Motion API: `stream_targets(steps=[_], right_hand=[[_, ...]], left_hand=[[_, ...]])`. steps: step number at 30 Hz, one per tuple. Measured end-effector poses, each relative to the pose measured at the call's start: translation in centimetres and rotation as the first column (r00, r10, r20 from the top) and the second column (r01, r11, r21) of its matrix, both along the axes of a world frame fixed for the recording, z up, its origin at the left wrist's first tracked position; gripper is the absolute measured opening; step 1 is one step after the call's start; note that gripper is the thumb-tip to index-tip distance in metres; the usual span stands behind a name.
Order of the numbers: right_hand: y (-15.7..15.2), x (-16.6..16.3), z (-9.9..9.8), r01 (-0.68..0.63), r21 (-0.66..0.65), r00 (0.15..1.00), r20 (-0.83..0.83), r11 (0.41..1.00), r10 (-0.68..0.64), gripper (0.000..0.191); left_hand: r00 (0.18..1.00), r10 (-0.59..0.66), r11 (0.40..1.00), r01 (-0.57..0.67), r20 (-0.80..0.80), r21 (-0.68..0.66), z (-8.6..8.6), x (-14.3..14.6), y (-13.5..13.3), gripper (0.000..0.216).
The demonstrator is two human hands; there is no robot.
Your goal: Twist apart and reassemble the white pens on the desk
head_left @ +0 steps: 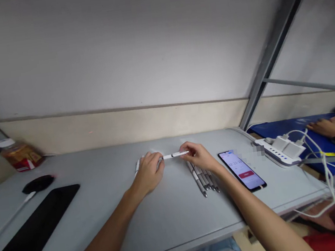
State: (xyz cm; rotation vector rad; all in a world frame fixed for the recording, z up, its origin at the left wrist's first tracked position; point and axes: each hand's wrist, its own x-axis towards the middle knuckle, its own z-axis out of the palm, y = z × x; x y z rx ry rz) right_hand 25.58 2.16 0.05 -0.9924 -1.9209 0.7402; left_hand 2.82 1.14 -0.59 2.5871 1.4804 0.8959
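Note:
A white pen (173, 155) with a dark band lies level between my hands, a little above the table. My left hand (151, 167) has its fingers closed around the pen's left end. The other end is pinched by my right hand (199, 154). Several grey and white pens (204, 178) lie side by side on the table below my right hand, partly covered by it. Something white (136, 166) shows behind my left hand; most of it is hidden.
A lit phone (243, 171) and a white power strip (279, 152) with cables are on the right. On the left lie a black tablet (34, 231), a black round object (38, 184) and a bottle (20, 154). Another person's hands (326, 128) rest at a blue surface, far right.

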Motion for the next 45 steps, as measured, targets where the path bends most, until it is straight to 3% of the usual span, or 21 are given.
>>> stream_targets(steps=[3, 7, 13, 19, 22, 25, 28, 34, 38, 40, 43, 45], right_hand=[[0.10, 0.06, -0.10, 0.002, -0.002, 1.000, 0.008, 1.000, -0.002, 0.012], [0.12, 0.02, -0.31, 0.024, 0.010, 0.999, -0.024, 1.000, -0.024, 0.026], [-0.09, -0.18, 0.05, -0.009, -0.014, 1.000, 0.020, 1.000, 0.009, 0.020], [-0.14, -0.03, 0.09, -0.002, -0.079, 0.995, 0.098, 0.997, 0.010, 0.041], [-0.13, 0.06, 0.02, 0.002, -0.066, 0.998, 0.066, 0.998, 0.002, 0.030], [-0.10, 0.18, 0.02, -0.010, -0.024, 0.999, 0.030, 1.000, 0.011, 0.032], [-0.07, 0.26, 0.07, -0.036, -0.020, 0.997, 0.073, 0.999, 0.037, 0.022], [-0.13, 0.09, 0.12, 0.005, -0.080, 0.985, 0.174, 0.997, 0.009, 0.041], [-0.17, 0.15, 0.03, -0.003, -0.023, 0.995, 0.097, 1.000, 0.005, 0.027], [-0.17, 0.25, 0.00, -0.023, -0.007, 0.998, 0.064, 1.000, 0.023, 0.029], [-0.15, 0.31, 0.03, -0.031, -0.021, 0.995, 0.096, 0.999, 0.033, 0.021], [-0.11, 0.25, 0.09, -0.003, -0.030, 0.990, 0.141, 1.000, 0.008, 0.027]], left_hand=[[1.000, -0.004, 1.000, 0.004, -0.006, -0.009, 0.11, 0.02, 0.00, 0.022], [1.000, -0.007, 1.000, 0.007, 0.004, 0.006, 0.09, -0.05, 0.06, 0.022], [0.999, -0.013, 1.000, 0.014, -0.036, 0.020, 0.14, -0.10, 0.13, 0.023], [0.999, -0.015, 0.999, 0.016, -0.043, 0.033, 0.11, 0.04, 0.06, 0.022], [0.999, -0.016, 0.999, 0.018, -0.049, 0.040, 0.06, 0.06, 0.06, 0.021], [0.999, -0.015, 0.999, 0.017, -0.047, 0.042, 0.06, 0.07, 0.09, 0.020], [0.998, -0.014, 0.999, 0.016, -0.057, 0.037, 0.08, 0.07, 0.09, 0.020], [0.996, -0.007, 1.000, 0.008, -0.093, 0.019, 0.04, 0.09, 0.13, 0.021], [0.996, 0.004, 1.000, -0.003, -0.087, 0.014, -0.12, 0.00, 0.32, 0.020], [0.997, 0.004, 1.000, -0.003, -0.081, 0.011, -0.20, -0.07, 0.41, 0.019], [0.997, -0.004, 1.000, 0.004, -0.075, 0.003, -0.20, -0.08, 0.37, 0.020], [0.998, -0.012, 1.000, 0.011, -0.067, -0.004, -0.13, -0.03, 0.24, 0.021]])
